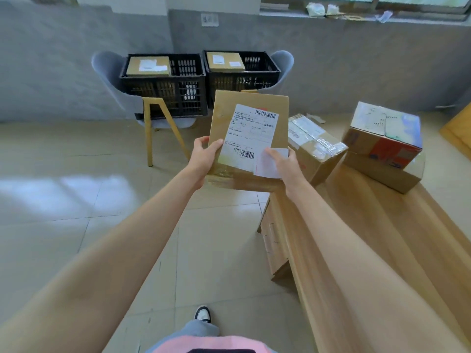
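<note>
Over a tiled floor, beside a wooden surface: a person holds a flat cardboard parcel up in the air w/ both hands, label side toward the camera. The left hand grips the lower-left edge, thumb on the front, fingers curled round the side. The right hand holds the lower-right corner, thumb pressing a small white slip against the box; its other fingers are hidden behind the cardboard. A shipping label w/ two barcodes covers much of the front; the slip overlaps its bottom-right corner. In the bg, two black crates sit on grey chairs: the left crate holds a labelled box, the right crate a second box. On the surface: a taped box just beside the parcel, & farther right a printed box stacked on a flat carton. Bottom of frame: one shoe on the floor.
</note>
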A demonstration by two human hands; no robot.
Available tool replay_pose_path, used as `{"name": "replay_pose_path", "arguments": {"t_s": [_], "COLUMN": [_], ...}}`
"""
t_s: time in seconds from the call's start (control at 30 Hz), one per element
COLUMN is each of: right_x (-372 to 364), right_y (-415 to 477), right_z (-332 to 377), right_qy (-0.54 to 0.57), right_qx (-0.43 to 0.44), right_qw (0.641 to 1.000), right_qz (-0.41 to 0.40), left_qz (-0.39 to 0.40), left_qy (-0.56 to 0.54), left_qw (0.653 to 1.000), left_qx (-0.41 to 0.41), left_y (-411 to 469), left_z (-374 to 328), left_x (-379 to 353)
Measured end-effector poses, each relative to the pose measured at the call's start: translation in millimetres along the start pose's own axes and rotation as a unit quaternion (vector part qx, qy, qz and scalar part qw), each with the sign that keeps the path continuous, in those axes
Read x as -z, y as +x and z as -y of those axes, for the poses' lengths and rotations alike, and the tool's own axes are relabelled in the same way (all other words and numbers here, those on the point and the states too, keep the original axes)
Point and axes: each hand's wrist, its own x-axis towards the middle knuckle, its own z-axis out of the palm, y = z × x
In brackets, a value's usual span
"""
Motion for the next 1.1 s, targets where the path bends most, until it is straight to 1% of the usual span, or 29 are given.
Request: {"name": "replay_pose_path", "arguments": {"t_s": [0.23,0.47,0.63,0.83,0.97,1.1], "right_x": [-68,-115,-137,-163,-181,-194], "right_y": [45,87,125,191,245,304], "right_z": [15,26,34,46,63,86], "right_qy": [0.003,-0.008,-0.02,-0.023,-0.024,-0.025], "right_qx": [0.0,-0.007,-0.008,-0.015,-0.022,-0.011], "right_qw": [1.0,1.0,0.999,0.998,0.997,0.995], "right_qz": [0.013,0.021,0.031,0.054,0.074,0.093], "left_qz": [-0.01,-0.016,-0.027,-0.051,-0.077,-0.093], "left_qy": [-0.006,-0.011,-0.014,-0.02,-0.02,-0.016], "left_qw": [1.0,1.0,1.0,0.998,0.997,0.996], "left_qx": [0.002,-0.004,-0.004,-0.002,0.007,0.008], "left_y": [58,110,151,210,257,308], "left_z": [-21,-31,-37,-51,-71,-99], "left_x": [53,85,96,102,103,100]}}
